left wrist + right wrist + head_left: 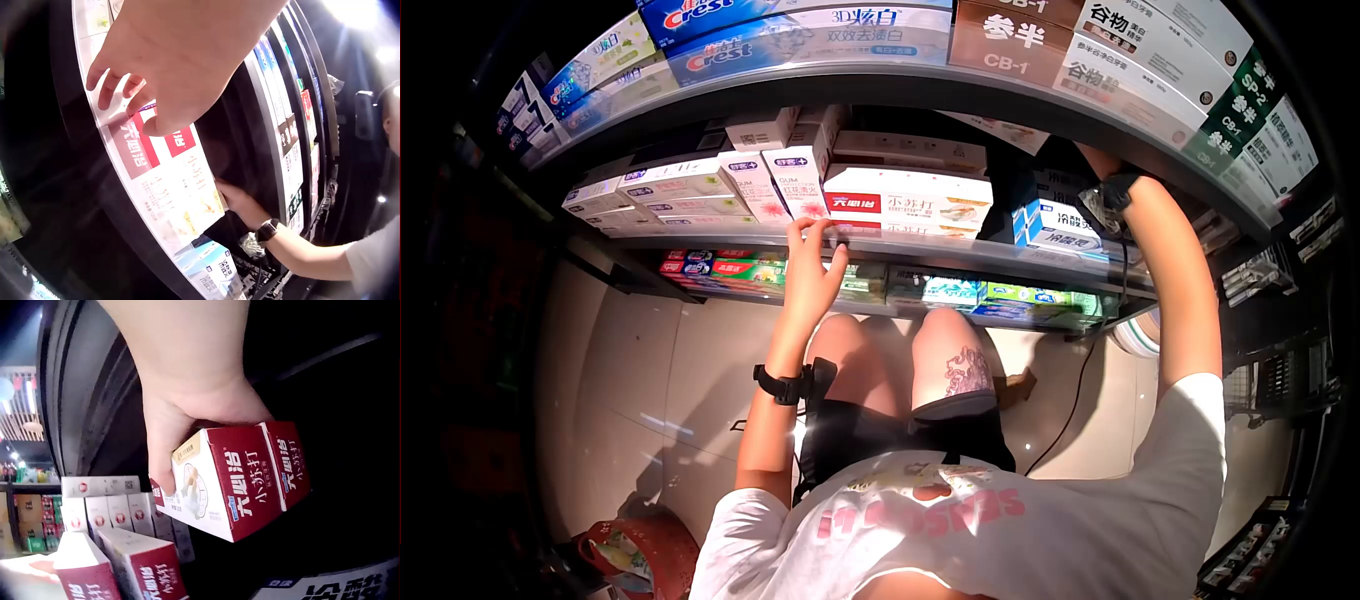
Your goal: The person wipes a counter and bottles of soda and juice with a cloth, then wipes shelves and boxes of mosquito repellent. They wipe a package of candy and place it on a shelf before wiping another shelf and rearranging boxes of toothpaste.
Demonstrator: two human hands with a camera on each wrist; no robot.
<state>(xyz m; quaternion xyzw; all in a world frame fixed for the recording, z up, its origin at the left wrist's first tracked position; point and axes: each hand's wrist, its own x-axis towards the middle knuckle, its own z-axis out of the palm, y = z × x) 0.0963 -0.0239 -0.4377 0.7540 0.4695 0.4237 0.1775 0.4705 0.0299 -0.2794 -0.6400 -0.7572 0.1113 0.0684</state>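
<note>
Shop shelf (pixel 1000 262), R hand (pixel 181 419) gripping box (pixel 244 481), L hand (pixel 812 270) at edge

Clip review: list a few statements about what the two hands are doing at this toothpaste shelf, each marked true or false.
1. The right hand grips red-and-white toothpaste boxes deep inside the shelf. True.
2. The left hand holds a blue Crest box. False: its fingers touch the front of the long red-and-white box; the Crest boxes lie on the shelf above.
3. A black strap sits on the left wrist. True.
4. The person stands upright. False: the bare knees are bent, close to the lowest shelf.
</note>
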